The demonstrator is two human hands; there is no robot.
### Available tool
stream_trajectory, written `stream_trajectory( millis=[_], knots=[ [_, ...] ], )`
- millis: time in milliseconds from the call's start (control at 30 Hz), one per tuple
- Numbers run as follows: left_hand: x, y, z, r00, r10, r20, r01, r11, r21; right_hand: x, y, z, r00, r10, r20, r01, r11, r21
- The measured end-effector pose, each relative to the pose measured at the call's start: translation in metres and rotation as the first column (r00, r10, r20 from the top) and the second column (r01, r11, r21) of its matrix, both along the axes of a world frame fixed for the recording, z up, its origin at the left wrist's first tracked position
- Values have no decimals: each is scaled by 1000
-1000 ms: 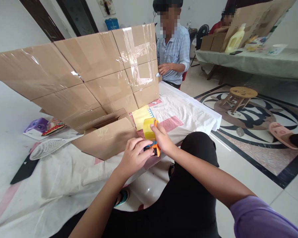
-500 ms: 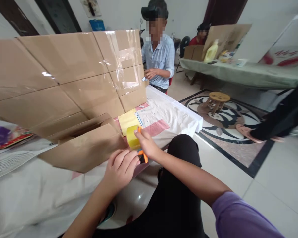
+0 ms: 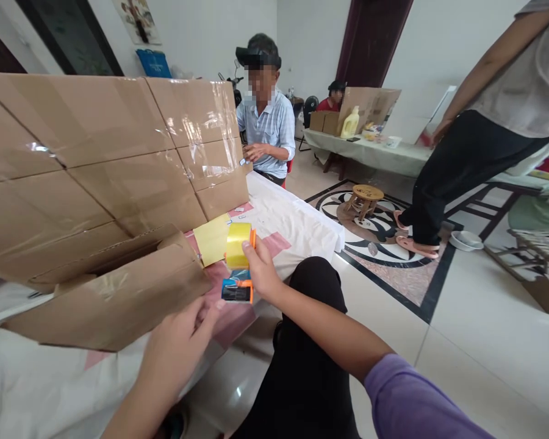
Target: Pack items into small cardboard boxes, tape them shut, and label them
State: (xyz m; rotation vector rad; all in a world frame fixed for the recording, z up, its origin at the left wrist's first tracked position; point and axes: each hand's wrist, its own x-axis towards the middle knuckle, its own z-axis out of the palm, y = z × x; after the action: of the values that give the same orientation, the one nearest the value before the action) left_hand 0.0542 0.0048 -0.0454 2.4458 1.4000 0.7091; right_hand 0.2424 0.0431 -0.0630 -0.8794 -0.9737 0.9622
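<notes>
The right hand (image 3: 264, 271) holds a tape dispenser (image 3: 238, 257) above the near edge of the table (image 3: 297, 210), beside an open cardboard box (image 3: 132, 299), while the left hand (image 3: 176, 341), fingers bent, is at the dispenser's black end, whether gripping anything I cannot tell.

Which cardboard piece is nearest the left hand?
The low front wall, beside the left hand; the tall panel stands behind it, other cardboard on the far table.

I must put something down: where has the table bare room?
Bare cloth: between the pink patch and the table's right edge; also between box and left arm. Crowded: around tape dispenser, yellow paper, left hand, right hand.
</notes>
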Motion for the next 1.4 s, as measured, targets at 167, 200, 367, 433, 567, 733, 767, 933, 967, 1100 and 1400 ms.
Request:
stream_trajectory(
  millis=[167, 200, 367, 433, 567, 733, 767, 933, 967, 1100, 1400],
  knots=[
    [7, 6, -5, 945, 7, 327, 174, 837, -520, -1, -7, 4, 994, -40, 98, 29, 994, 109],
    [8, 7, -4, 931, 31, 363, 187, 814, -550, 0, -8, 4, 994, -44, 104, 31, 991, 128],
    [11, 5, 0, 886, 102, 452, 231, 748, -622, 2, -5, 2, 987, -107, 120, 91, 987, 132],
    [13, 4, 0, 856, 135, 498, 258, 723, -640, 4, -3, 3, 986, -121, 112, 106, 985, 133],
    [15, 1, -2, 821, 160, 548, 282, 720, -634, 5, -3, 4, 992, -114, 56, 103, 979, 177],
    [13, 1, -11, 852, 158, 500, -5, 956, -293, 5, -3, 3, 993, -106, 45, 95, 978, 186],
    [13, 2, -13, 868, 124, 480, -40, 982, -183, 5, -3, 3, 994, -98, 49, 88, 980, 176],
    [14, 9, -21, 896, -89, 435, 93, 996, 11, 0, -7, 1, 996, -40, 76, 29, 990, 138],
    [15, 10, -22, 888, -100, 449, 105, 994, 14, -1, -8, 0, 996, -32, 86, 20, 990, 142],
    [16, 10, -21, 878, -149, 454, 115, 988, 100, -5, -11, 0, 993, -10, 115, -8, 988, 155],
    [5, 13, -13, 941, -338, -26, 295, 778, 554, -6, -8, 5, 999, 27, -30, -25, 998, 56]
  ],
)
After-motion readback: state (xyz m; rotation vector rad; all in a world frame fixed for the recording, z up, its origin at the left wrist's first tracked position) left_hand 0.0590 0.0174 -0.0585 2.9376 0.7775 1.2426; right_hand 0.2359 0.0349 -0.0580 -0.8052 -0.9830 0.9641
